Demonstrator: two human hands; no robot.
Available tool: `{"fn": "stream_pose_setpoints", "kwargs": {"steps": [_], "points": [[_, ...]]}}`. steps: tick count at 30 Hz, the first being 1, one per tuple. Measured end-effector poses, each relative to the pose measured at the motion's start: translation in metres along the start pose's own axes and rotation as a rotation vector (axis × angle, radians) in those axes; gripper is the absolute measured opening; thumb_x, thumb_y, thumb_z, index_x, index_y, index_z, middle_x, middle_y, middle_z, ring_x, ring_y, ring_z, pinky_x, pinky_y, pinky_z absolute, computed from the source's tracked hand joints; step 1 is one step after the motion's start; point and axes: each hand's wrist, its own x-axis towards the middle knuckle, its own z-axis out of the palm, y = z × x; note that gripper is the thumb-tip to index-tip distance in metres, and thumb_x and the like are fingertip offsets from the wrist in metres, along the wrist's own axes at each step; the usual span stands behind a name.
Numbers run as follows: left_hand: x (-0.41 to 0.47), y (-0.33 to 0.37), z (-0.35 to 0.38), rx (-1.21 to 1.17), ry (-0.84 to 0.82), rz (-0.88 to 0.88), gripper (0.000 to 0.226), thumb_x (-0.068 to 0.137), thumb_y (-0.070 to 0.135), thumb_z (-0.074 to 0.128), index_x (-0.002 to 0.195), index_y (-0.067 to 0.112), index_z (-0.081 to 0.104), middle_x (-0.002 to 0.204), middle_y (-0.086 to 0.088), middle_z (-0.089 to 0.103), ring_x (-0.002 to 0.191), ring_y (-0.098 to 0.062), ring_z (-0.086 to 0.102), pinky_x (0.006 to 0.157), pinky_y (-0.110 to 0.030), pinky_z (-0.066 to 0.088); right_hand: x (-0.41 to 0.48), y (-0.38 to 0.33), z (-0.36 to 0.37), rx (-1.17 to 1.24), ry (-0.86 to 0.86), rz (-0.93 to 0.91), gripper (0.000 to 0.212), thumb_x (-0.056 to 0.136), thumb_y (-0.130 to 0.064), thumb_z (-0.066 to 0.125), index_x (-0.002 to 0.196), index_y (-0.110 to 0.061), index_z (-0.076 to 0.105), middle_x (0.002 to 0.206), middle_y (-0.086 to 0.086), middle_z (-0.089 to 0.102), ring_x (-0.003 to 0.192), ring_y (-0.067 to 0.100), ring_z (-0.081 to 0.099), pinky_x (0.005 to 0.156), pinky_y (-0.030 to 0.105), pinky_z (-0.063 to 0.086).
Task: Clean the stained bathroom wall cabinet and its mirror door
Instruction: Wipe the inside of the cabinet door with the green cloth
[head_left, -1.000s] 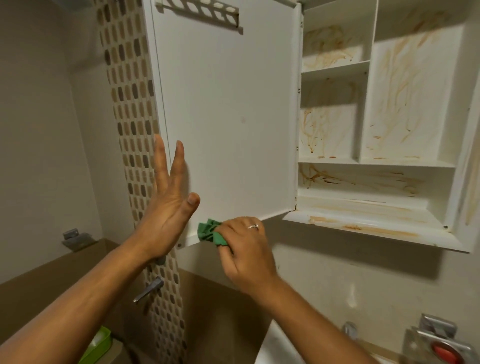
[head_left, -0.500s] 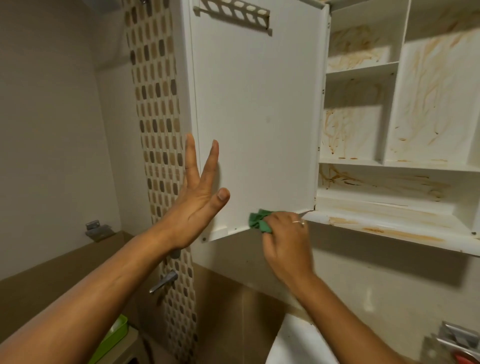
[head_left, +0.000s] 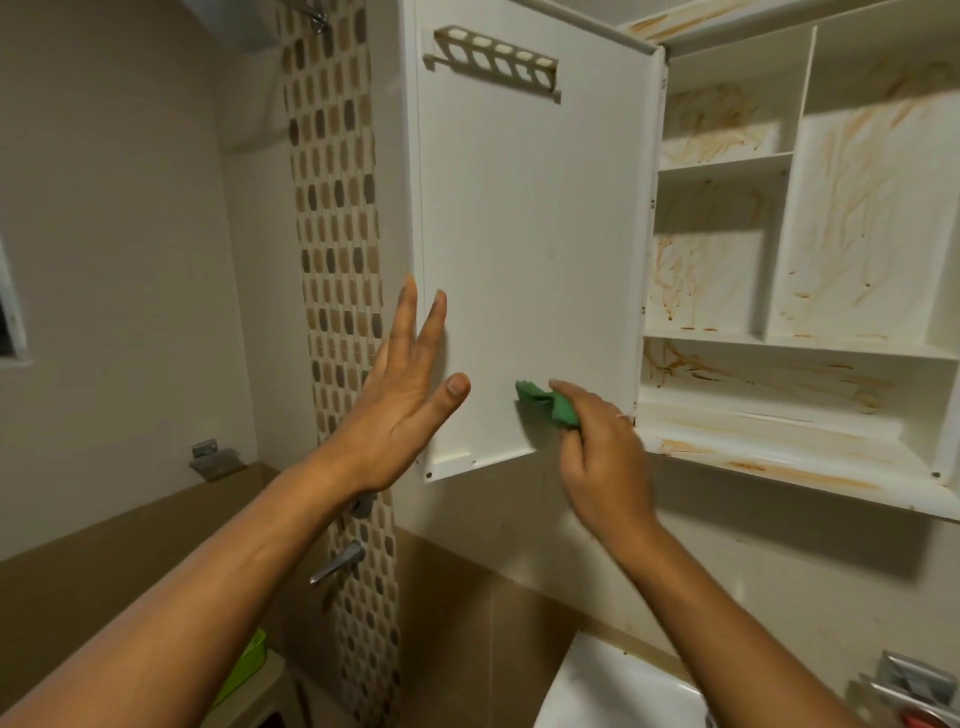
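Observation:
The white wall cabinet (head_left: 779, 161) hangs at the upper right, its shelves and back panels streaked with brown-orange stains. Its door (head_left: 535, 234) stands swung open to the left, showing me the white inner face; the mirror side is hidden. My left hand (head_left: 400, 400) lies flat with straight fingers along the door's free left edge. My right hand (head_left: 597, 447) grips a bunched green cloth (head_left: 545, 402) and presses it against the lower part of the door's inner face, close to the hinge side.
A perforated holder rack (head_left: 493, 57) is fixed near the door's top. A mosaic tile strip (head_left: 337, 260) runs down the wall behind, with a chrome tap (head_left: 337, 561) below. A white basin (head_left: 618, 686) sits at the bottom, a green tub (head_left: 244, 660) at lower left.
My right hand has slid the green cloth from the door's bottom edge toward the hinge side and up onto its inner face. My left hand has stayed on the door's edge.

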Motion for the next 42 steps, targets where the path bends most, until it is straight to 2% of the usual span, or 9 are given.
{"fn": "stream_pose_setpoints", "kwargs": {"steps": [4,14,19,23,27,29,34,39,42], "points": [[0.000,0.003,-0.001,-0.061,-0.003,-0.029,0.103,0.075,0.098,0.010,0.159,0.044,-0.015,0.159,0.027,-0.037,0.145,0.009,-0.029,0.119,-0.044,-0.001,-0.024,-0.014,0.043,-0.070,-0.124,-0.065,0.052,0.098,-0.013,0.056,0.148,-0.027,0.052,0.142,-0.006,0.048,0.131,0.014,0.041,0.108,0.032,0.045],[0.003,0.008,0.012,-0.083,0.044,-0.059,0.103,0.076,0.098,0.014,0.159,0.044,-0.015,0.157,0.026,-0.041,0.148,0.001,-0.031,0.123,-0.065,0.004,-0.025,-0.016,0.039,-0.129,-0.278,-0.113,0.036,0.103,-0.024,0.048,0.134,-0.033,0.063,0.120,-0.008,0.046,0.116,0.016,0.041,0.097,0.029,0.033],[0.006,0.013,0.012,-0.117,0.051,-0.116,0.103,0.071,0.101,0.013,0.156,0.051,-0.016,0.156,0.029,-0.041,0.150,-0.001,-0.029,0.124,-0.063,0.004,-0.025,-0.012,0.037,-0.178,-0.281,-0.137,0.034,0.102,-0.027,0.049,0.131,-0.033,0.065,0.123,-0.007,0.047,0.117,0.015,0.040,0.105,0.036,0.036],[0.008,0.018,0.015,-0.103,0.048,-0.151,0.103,0.069,0.102,0.013,0.154,0.052,-0.018,0.153,0.029,-0.044,0.136,0.013,-0.038,0.122,-0.059,0.000,-0.017,-0.032,0.034,-0.233,-0.318,-0.159,0.033,0.100,-0.025,0.046,0.126,-0.030,0.066,0.118,-0.004,0.052,0.112,0.017,0.043,0.106,0.041,0.035],[0.010,0.024,0.020,-0.093,0.064,-0.176,0.104,0.070,0.102,0.014,0.156,0.052,-0.016,0.151,0.030,-0.046,0.146,-0.002,-0.029,0.123,-0.062,0.002,0.012,-0.028,0.018,-0.206,-0.614,-0.166,0.037,0.101,-0.024,0.040,0.125,-0.033,0.066,0.114,-0.003,0.056,0.112,0.023,0.049,0.102,0.045,0.035],[0.009,0.028,0.023,-0.102,0.074,-0.190,0.107,0.069,0.102,0.015,0.158,0.049,-0.014,0.152,0.029,-0.046,0.148,-0.005,-0.026,0.123,-0.062,0.004,0.032,-0.017,0.002,0.022,-0.773,-0.065,0.035,0.099,-0.020,0.042,0.114,-0.032,0.071,0.109,-0.008,0.061,0.107,0.020,0.055,0.102,0.045,0.039],[0.009,0.032,0.020,-0.085,0.071,-0.232,0.102,0.070,0.102,0.013,0.156,0.054,-0.015,0.151,0.033,-0.045,0.155,-0.017,-0.021,0.120,-0.072,0.011,0.034,0.013,-0.038,0.627,-0.403,0.296,0.023,0.106,-0.015,0.044,0.109,-0.018,0.067,0.103,0.005,0.068,0.094,0.019,0.063,0.076,0.028,0.050],[0.006,0.037,0.017,-0.038,0.068,-0.243,0.099,0.073,0.100,0.012,0.155,0.053,-0.016,0.152,0.032,-0.044,0.154,-0.016,-0.024,0.121,-0.071,0.006,0.018,0.023,-0.033,0.342,0.061,0.076,0.028,0.107,-0.016,0.045,0.130,-0.025,0.057,0.113,-0.004,0.067,0.097,0.014,0.063,0.073,0.032,0.056],[0.004,0.040,0.013,-0.006,0.062,-0.251,0.094,0.074,0.099,0.010,0.153,0.056,-0.018,0.153,0.031,-0.043,0.154,-0.015,-0.025,0.122,-0.068,0.004,0.008,0.015,-0.017,0.101,-0.001,-0.081,0.042,0.102,-0.012,0.049,0.141,-0.027,0.054,0.124,-0.001,0.066,0.107,0.017,0.060,0.081,0.034,0.055]]}}
